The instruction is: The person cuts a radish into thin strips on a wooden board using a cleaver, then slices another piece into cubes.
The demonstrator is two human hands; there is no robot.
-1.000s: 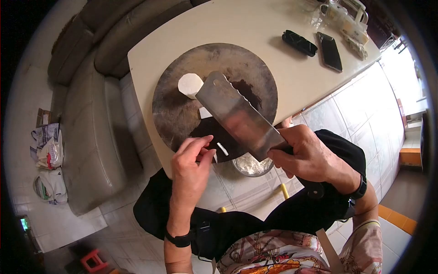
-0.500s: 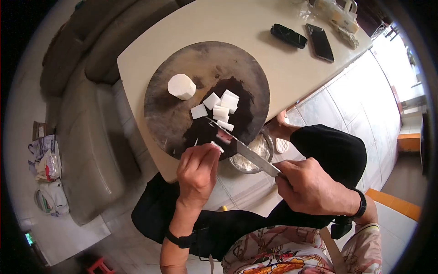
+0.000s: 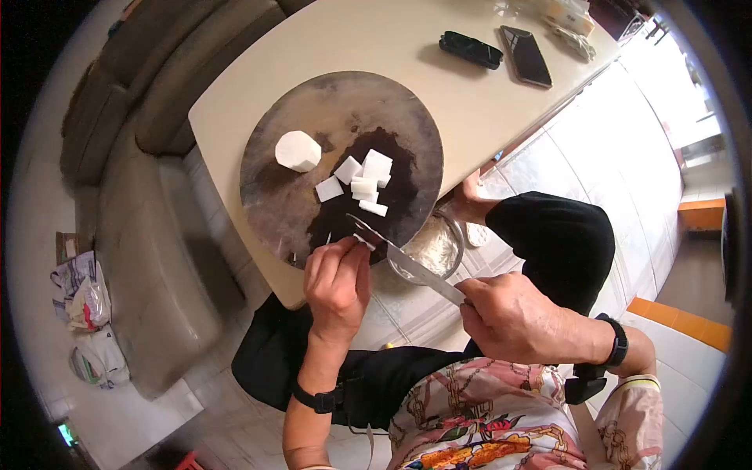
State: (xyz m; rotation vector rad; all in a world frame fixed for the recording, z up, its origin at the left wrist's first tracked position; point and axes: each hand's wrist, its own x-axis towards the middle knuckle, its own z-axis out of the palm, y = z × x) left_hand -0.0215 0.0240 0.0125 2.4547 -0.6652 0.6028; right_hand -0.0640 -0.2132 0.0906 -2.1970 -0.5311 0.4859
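My right hand [image 3: 517, 317] is closed around the handle of a knife [image 3: 427, 276], its blade slanting up and left over the near edge of the round wooden chopping board [image 3: 313, 98]. Thumb and fingers of my left hand [image 3: 337, 286] pinch a small white radish piece [image 3: 364, 242], and the blade's tip end lies right at it. Farther in on the board are several flat white radish slices [image 3: 377, 165], some overlapping on a dark wet patch. A thick peeled radish chunk [image 3: 298, 151] stands at the board's left.
Below the board's near right edge sits a metal bowl [image 3: 458, 262] of whitish peelings. On the cream table [image 3: 235, 102] are a dark case [image 3: 470, 49], a phone [image 3: 526, 56] and a plastic bag [image 3: 570, 19]. A grey sofa [image 3: 157, 251] stands at left, with bags [image 3: 86, 294] beyond it.
The knife's blade has come in closer to the piece in my left hand. My left fingers have shifted slightly on it. The whole view has moved a little, and the slices lie as before.
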